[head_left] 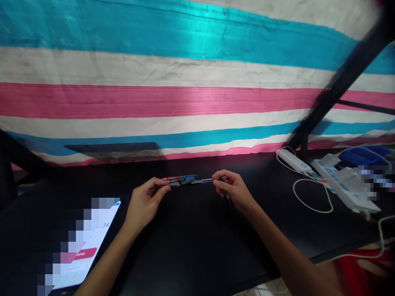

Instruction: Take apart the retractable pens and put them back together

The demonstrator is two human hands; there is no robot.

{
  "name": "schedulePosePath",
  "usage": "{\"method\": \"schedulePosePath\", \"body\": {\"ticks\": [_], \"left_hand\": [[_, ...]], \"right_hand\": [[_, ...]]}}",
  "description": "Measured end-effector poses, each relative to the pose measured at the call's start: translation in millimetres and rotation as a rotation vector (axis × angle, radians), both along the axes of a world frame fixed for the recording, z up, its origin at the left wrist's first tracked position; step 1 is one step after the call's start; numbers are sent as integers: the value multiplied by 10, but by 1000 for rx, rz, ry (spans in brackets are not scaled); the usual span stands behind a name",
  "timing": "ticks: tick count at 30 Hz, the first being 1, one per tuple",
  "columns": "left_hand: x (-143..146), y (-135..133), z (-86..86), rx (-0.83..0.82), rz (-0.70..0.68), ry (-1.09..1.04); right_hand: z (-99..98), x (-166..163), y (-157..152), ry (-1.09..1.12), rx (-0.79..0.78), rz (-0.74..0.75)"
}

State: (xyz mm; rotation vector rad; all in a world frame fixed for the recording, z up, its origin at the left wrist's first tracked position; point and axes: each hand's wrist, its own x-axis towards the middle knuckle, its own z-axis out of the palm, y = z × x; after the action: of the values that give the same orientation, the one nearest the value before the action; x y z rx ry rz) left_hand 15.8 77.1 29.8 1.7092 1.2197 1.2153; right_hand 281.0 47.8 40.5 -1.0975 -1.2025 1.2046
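Several slim pens [187, 177], with red, blue and grey parts, lie close together sideways on the black table. My left hand [148, 201] is at their left end, thumb and forefinger pinched on a grey-tipped pen [175, 184]; its fingers hide that end of the group. To the right, my right hand [233, 189] pinches a clear and silver pen [206, 181], whose tip points left toward the others. Below the right fingers shows a small dark object [228, 200], too dim to name.
A lit tablet [101, 234], partly blurred out, lies at left. At right are a white power strip [342, 185], a white device [293, 159] with looping cables and a blue object [364, 155]. A striped sheet [185, 98] hangs behind the table; a black slanted post [336, 90] stands at right.
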Motion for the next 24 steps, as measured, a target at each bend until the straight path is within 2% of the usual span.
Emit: {"method": "schedulePosePath", "body": {"ticks": [18,24], "left_hand": [[11,-19,12,-3,0,20],[116,-95,-18,-4,-76,20]], "right_hand": [[54,-28,-34,-21,-4,-4],[16,-99,-58,-88,51,74]]}}
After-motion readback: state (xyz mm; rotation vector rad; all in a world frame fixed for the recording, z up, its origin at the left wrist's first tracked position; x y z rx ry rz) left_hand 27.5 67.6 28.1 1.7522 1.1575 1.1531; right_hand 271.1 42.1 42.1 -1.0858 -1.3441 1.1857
